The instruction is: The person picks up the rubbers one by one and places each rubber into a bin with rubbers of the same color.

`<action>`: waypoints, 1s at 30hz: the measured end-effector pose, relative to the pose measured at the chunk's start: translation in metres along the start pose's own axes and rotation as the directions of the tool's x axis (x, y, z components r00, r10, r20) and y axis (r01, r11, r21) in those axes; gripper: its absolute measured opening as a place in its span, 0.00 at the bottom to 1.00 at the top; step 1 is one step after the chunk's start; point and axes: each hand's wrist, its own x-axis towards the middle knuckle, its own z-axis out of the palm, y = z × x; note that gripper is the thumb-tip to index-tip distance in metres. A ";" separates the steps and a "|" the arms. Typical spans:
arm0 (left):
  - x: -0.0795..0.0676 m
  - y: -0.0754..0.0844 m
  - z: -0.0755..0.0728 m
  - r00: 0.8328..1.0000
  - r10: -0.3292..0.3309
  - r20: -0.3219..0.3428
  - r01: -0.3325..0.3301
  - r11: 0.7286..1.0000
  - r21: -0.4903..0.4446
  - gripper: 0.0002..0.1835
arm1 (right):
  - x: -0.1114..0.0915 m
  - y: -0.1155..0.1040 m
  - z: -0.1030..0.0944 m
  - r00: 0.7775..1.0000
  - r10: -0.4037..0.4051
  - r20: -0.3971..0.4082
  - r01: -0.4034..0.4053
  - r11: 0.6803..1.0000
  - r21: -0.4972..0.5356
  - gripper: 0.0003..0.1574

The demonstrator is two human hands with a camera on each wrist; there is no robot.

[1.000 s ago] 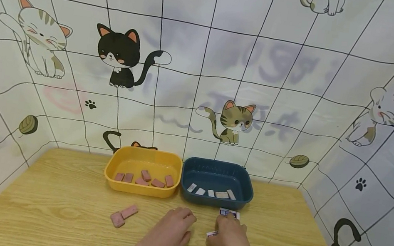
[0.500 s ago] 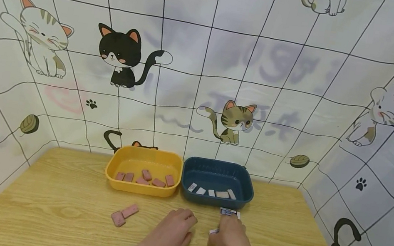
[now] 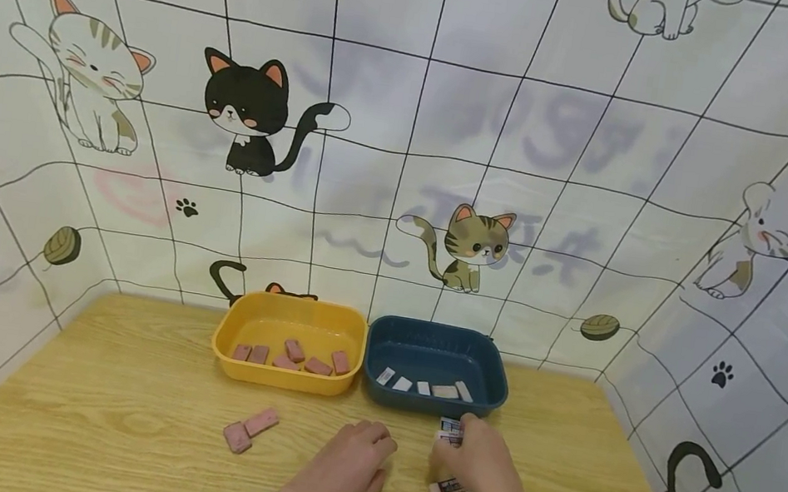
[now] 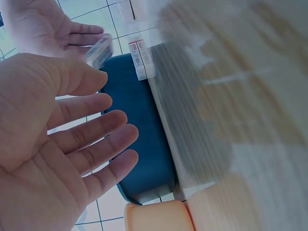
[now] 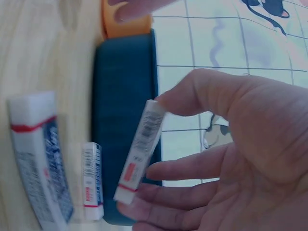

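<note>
My right hand pinches a white eraser in a printed sleeve between thumb and fingers, lifted just in front of the blue bin. Two more sleeved erasers lie on the table: one eraser nearer me, and another eraser close to the bin's front wall. To the left of these, my left hand hovers low over the table with loosely bent fingers. Nothing is in its palm in the left wrist view. Several small white blocks lie inside the blue bin.
A yellow bin holding several pink blocks stands against the blue one's left side. Two pink blocks touch each other on the wooden table, left of my left hand. Behind hangs a cat-patterned sheet.
My right hand has risen slightly and moved right with an eraser between its fingers, uncovering the eraser nearer me. The left hand has stayed almost still.
</note>
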 end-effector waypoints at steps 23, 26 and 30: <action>-0.001 0.001 0.001 1.000 0.019 0.006 -0.019 1.000 0.024 0.10 | 0.031 0.026 -0.036 0.968 -0.216 -0.124 0.208 0.975 -0.075 0.27; 0.001 0.002 0.000 1.000 0.031 0.004 -0.031 0.999 0.033 0.10 | 0.036 0.029 -0.040 0.962 -0.250 -0.109 0.240 0.966 -0.097 0.26; 0.004 0.002 -0.002 0.999 0.052 0.006 -0.052 0.997 0.053 0.10 | 0.042 0.032 -0.044 0.958 -0.275 -0.086 0.265 0.958 -0.112 0.26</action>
